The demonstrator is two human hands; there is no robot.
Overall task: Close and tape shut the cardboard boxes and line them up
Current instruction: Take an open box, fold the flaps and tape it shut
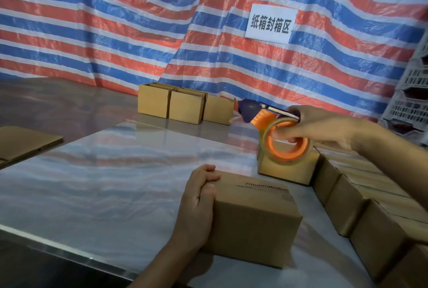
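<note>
Left hand (196, 209) clasped the closed box (252, 218). Right hand (324, 128) curled its fingers (294, 134) round the tape dispenser (284, 146). Taping its top came next, I reckoned.

Shiny metal counter (115, 172) is carrying it all. One closed box (252, 220) is sitting near centre, three boxes (185, 107) are standing side by side far centre, a row of boxes (342, 202) is lining the right side, and flat cardboard (23, 142) is lying at the left edge.
</note>
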